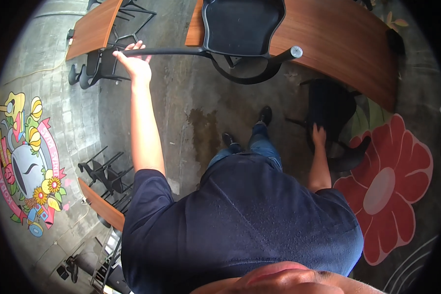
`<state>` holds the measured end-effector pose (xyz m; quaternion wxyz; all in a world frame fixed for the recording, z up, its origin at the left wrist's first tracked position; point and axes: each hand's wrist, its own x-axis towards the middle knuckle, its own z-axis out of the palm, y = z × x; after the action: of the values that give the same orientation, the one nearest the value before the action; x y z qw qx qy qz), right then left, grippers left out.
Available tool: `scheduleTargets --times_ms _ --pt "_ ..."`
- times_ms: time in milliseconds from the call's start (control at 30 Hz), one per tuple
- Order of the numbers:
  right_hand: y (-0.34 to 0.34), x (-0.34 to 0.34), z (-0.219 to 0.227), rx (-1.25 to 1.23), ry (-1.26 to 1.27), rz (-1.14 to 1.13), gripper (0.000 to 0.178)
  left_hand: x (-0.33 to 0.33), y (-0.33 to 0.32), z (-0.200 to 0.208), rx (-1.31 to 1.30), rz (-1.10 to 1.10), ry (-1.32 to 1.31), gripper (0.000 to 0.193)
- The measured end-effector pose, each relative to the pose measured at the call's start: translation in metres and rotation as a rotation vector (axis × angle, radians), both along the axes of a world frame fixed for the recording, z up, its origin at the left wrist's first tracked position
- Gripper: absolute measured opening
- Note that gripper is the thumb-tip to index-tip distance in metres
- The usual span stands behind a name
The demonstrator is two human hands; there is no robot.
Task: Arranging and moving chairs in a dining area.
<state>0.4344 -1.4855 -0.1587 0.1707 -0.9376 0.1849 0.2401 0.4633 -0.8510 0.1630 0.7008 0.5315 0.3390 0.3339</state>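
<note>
A black chair [244, 27] is at the far edge of the view, upturned over a wooden table, with its legs sticking out toward me. My left hand [138, 66] reaches far forward at the end of one long leg. That leg lies across the palm, between thumb and fingers, and the fingers are only partly curled round it. Low on my right side, my right hand [319, 135] grips the edge of a second black chair [330, 110], which stands on the floor beside the table. Its fingertips are partly lost against the dark chair.
The wooden table [338, 44] spans the far right. Another table [94, 27] with black chairs is at the far left, and stacked chairs [110, 174] stand near a table at lower left. The concrete floor [171, 98] carries a wet patch and a painted red flower [402, 161].
</note>
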Motion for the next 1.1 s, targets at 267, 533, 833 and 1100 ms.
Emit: scheduleTargets --times_ms 267,533,833,1100 --pt "-0.06 -0.038 -0.097 0.229 0.362 0.278 0.089 -0.197 -0.1 -0.18 0.655 -0.697 0.605 0.019" --pt "0.027 -0.01 -0.079 0.362 0.368 -0.02 0.072 -0.506 -0.196 -0.26 -0.051 -0.905 1.163 0.037" --pt "0.056 -0.072 0.014 0.674 0.832 0.008 0.07 -0.628 -0.241 -0.282 -0.401 -0.044 1.01 0.027" --pt "0.094 -0.165 0.142 1.269 1.154 0.078 0.021 -0.634 -0.309 -0.295 -0.866 0.005 0.798 0.074"
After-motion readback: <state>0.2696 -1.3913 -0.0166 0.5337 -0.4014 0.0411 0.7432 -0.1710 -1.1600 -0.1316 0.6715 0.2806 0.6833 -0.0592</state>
